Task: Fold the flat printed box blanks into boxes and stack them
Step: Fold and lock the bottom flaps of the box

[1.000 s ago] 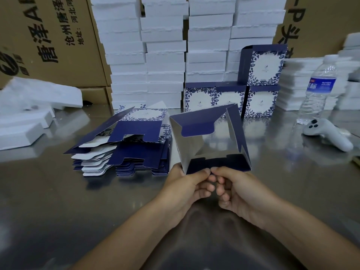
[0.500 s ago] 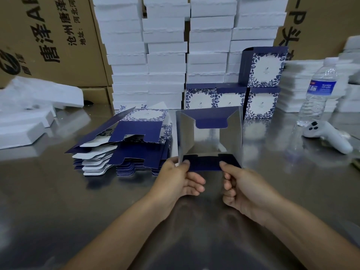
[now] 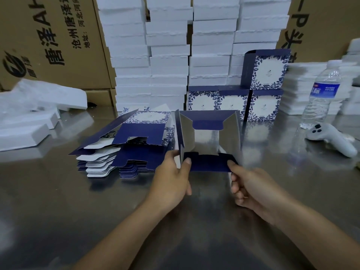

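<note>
Held box sleeve (image 3: 229,133) now squared open, no longer skewed; sits just right of flat blank pile (image 3: 124,145); left hand (image 3: 171,178) pinches its left wall, right hand (image 3: 251,188) pinches near flap (image 3: 209,164); hands now wider apart. Flap closing likely next.

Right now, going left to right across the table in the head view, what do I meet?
White foam pieces → pile of flat blanks → left hand → half-folded box, pinched by both hands → right hand → white controller.
</note>
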Tool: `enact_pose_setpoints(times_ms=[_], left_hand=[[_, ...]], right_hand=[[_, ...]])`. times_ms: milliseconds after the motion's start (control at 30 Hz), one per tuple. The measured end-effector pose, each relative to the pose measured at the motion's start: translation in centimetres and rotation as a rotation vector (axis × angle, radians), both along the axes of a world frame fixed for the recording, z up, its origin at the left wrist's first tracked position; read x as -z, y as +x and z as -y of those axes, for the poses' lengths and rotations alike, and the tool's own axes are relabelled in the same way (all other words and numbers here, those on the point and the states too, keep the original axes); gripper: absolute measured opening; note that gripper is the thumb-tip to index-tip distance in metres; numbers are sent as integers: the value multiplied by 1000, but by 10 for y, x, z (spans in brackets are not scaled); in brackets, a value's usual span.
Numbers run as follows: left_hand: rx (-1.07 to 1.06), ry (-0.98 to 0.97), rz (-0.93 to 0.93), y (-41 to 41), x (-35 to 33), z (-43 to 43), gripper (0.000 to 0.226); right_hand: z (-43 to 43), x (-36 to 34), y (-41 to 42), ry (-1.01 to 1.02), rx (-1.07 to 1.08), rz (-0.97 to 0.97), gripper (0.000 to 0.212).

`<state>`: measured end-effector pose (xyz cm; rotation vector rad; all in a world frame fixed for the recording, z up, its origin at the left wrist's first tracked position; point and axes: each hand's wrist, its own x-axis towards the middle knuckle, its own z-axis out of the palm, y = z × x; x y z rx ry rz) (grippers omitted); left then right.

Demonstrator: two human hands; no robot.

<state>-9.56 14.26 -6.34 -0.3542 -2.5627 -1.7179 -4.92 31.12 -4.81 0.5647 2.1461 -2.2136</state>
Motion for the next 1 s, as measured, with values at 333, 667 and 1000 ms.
enact_pose_setpoints(times_ms=[333,667,1000], left_hand=[[-130,-319,-433,3,0,10,36],[132,105,-449,18,-16,3,78],[12,374,-229,19,-28,5,45]], right_hand=[[-12,12,-2,965,124,-582,58],[-13,15,-4,782,-126,-716,108],[-14,18,-7,687,-49,-878,39]])
